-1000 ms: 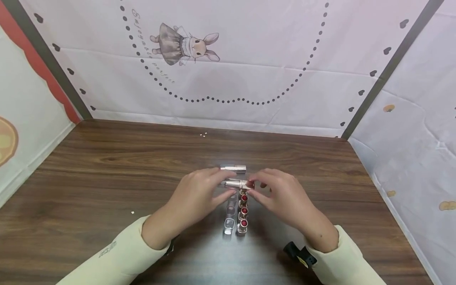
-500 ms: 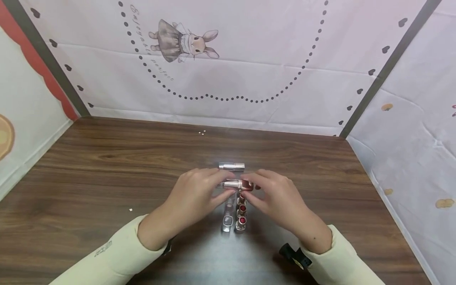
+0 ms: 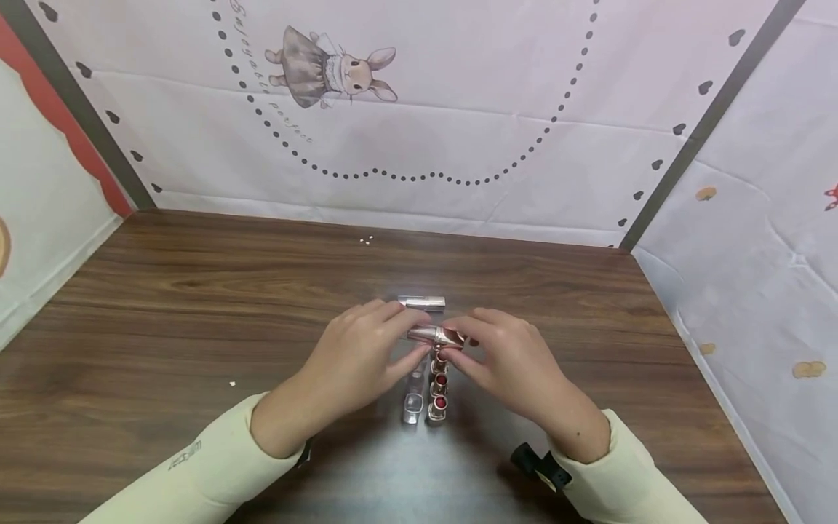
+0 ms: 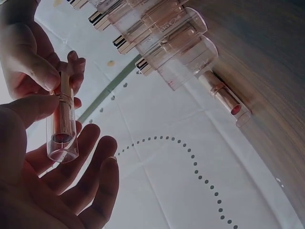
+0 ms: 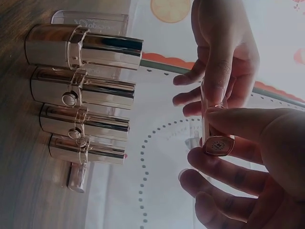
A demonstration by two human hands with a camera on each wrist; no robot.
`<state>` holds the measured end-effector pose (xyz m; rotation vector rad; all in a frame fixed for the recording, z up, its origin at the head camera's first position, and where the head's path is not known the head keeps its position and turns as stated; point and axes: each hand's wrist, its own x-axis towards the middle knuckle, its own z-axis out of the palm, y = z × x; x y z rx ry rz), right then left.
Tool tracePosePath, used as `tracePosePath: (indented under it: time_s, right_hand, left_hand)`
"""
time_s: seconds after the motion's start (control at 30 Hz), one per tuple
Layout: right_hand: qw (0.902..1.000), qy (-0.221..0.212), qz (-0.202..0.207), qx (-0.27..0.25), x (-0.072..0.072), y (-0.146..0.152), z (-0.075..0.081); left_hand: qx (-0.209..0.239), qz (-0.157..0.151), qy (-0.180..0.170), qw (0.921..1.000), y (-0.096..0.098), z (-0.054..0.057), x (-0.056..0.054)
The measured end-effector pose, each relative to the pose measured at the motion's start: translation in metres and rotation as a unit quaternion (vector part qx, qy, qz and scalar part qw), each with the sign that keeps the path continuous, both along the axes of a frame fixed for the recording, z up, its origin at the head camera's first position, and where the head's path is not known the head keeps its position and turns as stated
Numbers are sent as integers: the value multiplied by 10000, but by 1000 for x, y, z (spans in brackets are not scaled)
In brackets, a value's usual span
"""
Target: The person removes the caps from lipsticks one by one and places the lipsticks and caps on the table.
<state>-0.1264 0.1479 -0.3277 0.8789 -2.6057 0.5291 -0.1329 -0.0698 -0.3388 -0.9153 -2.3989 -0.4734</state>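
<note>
Between both hands, above the table, is a lipstick (image 3: 435, 335) with a rose-gold base and a clear cap. My left hand (image 3: 363, 346) pinches the capped end between thumb and fingers. At the other end my right hand (image 3: 507, 353) pinches the base, whose stamped bottom faces the right wrist view. The clear cap (image 4: 62, 148) surrounds the metal tube in the left wrist view, and the bullet sits low inside. Just below stand several uncapped lipsticks (image 3: 438, 407) in an upright row, red tips showing. Left of them runs a row of clear caps (image 3: 413, 409), partly hidden by my left hand.
Beyond my hands a capped lipstick (image 3: 422, 303) lies on its side on the wooden table (image 3: 196, 291). Small white bits (image 3: 366, 240) lie near the back edge, another white bit (image 3: 232, 383) at left. Printed cloth walls (image 3: 458, 109) enclose the back and sides.
My right hand has moved left along the lipstick, nearer my left hand. More of the base was covered by its fingers earlier. The head view has shifted slightly.
</note>
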Motion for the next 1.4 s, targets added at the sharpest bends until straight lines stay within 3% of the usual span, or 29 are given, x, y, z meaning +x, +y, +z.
tracePosePath:
  time_s: [0.5,0.93,1.4]
  right_hand:
    - [9993,-336,-124,113,0,-2,0]
    - [9991,-355,-74,220,0,-1,-1]
    - [9989,-331,-46,327,-3,0,-2]
  left_hand:
    - [-218,165,-172,9995,-1,0,1]
    - [-334,-52,-291,9990,-3,-1,-1]
    - [-448,-14,-377,9983,-3,-2,-2]
